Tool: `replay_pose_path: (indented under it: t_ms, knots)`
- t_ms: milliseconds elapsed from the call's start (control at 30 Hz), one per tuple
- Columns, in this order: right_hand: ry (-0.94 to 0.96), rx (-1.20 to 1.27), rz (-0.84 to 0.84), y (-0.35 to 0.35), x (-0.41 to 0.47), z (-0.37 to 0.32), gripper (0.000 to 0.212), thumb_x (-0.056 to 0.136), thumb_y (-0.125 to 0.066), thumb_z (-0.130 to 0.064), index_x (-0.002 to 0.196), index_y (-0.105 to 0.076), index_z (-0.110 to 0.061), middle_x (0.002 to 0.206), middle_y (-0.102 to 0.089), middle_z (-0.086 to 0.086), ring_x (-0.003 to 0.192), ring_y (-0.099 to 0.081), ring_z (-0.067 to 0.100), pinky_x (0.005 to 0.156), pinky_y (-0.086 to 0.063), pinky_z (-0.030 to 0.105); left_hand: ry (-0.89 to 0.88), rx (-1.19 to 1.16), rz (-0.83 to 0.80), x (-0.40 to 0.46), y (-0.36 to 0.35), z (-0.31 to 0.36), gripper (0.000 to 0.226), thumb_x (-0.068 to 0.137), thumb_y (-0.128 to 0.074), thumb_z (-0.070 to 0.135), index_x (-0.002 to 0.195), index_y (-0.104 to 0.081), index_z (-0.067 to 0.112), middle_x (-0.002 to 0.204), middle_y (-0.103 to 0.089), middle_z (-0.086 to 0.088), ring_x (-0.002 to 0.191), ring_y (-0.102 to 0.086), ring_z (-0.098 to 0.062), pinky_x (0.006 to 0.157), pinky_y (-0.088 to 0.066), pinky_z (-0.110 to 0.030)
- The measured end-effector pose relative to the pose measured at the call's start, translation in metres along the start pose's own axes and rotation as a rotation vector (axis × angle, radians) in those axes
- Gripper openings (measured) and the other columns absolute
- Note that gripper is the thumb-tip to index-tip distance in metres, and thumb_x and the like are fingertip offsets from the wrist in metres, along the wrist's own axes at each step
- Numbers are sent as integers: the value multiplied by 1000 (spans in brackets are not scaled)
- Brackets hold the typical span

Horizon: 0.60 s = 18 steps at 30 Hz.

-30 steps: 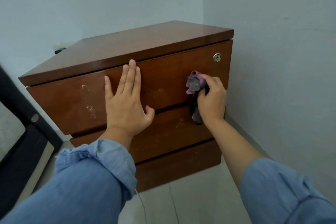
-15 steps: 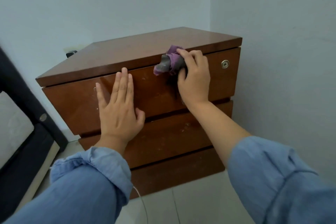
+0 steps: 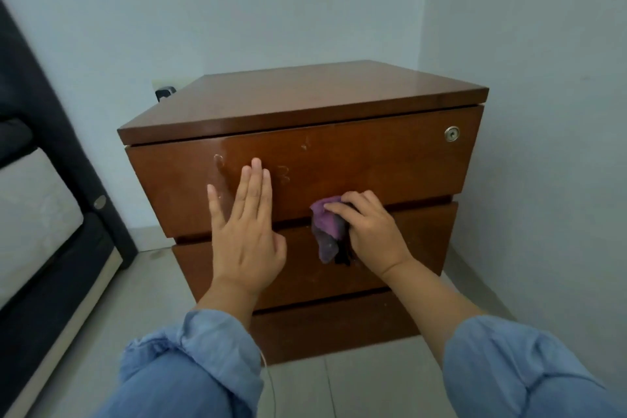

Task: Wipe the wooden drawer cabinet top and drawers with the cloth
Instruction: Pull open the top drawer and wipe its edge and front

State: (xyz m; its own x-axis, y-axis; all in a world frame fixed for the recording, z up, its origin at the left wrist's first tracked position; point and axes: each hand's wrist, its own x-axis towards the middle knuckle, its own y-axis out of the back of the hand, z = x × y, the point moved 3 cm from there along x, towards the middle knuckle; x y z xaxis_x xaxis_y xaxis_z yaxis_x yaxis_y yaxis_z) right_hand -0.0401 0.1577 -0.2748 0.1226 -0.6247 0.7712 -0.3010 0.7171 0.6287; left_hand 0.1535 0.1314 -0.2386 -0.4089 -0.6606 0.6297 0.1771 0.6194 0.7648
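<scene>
The wooden drawer cabinet (image 3: pixel 373 159) stands in a room corner, with a flat top and three drawer fronts. A small round lock (image 3: pixel 452 133) sits at the top drawer's right end. My right hand (image 3: pixel 371 234) holds a crumpled purple and grey cloth (image 3: pixel 327 227) against the lower edge of the top drawer, across the gap to the middle drawer. My left hand (image 3: pixel 246 231) lies flat with fingers together on the top drawer front, left of the cloth. Pale smudges mark the drawer front above my left hand.
A dark bed frame with a light mattress (image 3: pixel 30 227) runs along the left. A wall socket with a black plug (image 3: pixel 165 92) sits behind the cabinet. White walls close in behind and on the right. Pale floor tiles (image 3: pixel 366 383) lie in front.
My right hand carried the cloth from the top drawer's upper edge down to its lower edge. My left hand stayed flat on the drawer front. The camera view pulled back and shifted.
</scene>
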Motion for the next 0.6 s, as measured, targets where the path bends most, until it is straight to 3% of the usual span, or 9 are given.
replay_pose_path:
  t_ms: [133, 200, 367, 500, 600]
  knots:
    - [-109, 49, 314, 52, 60, -11, 33, 87, -47, -4, 117, -62, -6, 107, -58, 12, 95, -47, 21, 76, -39, 18, 191, -147, -4, -21, -11, 5, 87, 76, -47, 32, 152, -9, 10, 160, -2, -7, 148, -1, -19, 115, 2, -56]
    - [-91, 39, 368, 55, 89, -19, 35, 87, -48, -4, 120, -61, -6, 106, -59, 12, 95, -46, 21, 77, -39, 19, 265, -213, -54, -32, -23, 5, 88, 76, -49, 31, 152, -9, 10, 160, -2, -7, 147, 0, -19, 115, 0, -56]
    - [37, -19, 320, 16, 87, -34, 36, 88, -52, -2, 122, -61, -6, 109, -63, 13, 96, -48, 22, 80, -48, 31, 281, -347, -144, -44, -51, -5, 93, 81, -56, 28, 151, 4, 17, 158, 11, 1, 146, 8, -13, 116, 2, -53]
    - [227, -103, 141, -12, 60, -36, 38, 86, -49, -2, 121, -63, -9, 111, -64, 11, 94, -48, 22, 77, -51, 33, 242, -345, -160, -45, -53, -14, 93, 81, -58, 23, 152, 2, 19, 159, 6, 2, 145, 4, -11, 115, 4, -52]
    - [226, -115, 28, -24, 39, -33, 43, 79, -62, 5, 119, -65, -11, 110, -64, 11, 94, -45, 22, 70, -55, 36, 249, -338, -165, -47, -47, -14, 90, 83, -55, 25, 151, 4, 19, 158, 10, 3, 145, 6, -10, 115, 7, -49]
